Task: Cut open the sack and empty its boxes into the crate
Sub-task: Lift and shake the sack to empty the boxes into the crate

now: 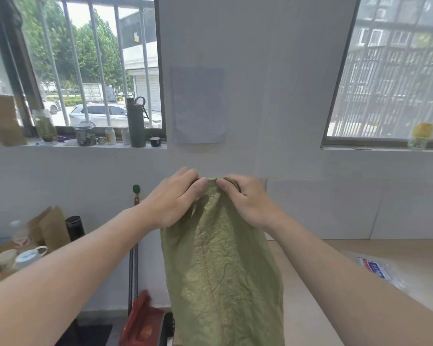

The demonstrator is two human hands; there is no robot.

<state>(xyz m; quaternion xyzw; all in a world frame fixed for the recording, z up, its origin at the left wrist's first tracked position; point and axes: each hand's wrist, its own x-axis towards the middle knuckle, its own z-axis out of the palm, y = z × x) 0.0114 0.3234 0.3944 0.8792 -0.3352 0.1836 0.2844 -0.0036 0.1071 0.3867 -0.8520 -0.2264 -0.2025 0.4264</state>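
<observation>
Overhead, both hands on sack (223, 265)

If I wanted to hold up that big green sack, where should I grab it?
Grab the green sack at its bunched top edge, coming from above with one hand on each side, probably best. The left hand and right hand pinch it there now. The cloth gathers into a narrow fold at the top, while the body below hangs wide and floppy.
</observation>
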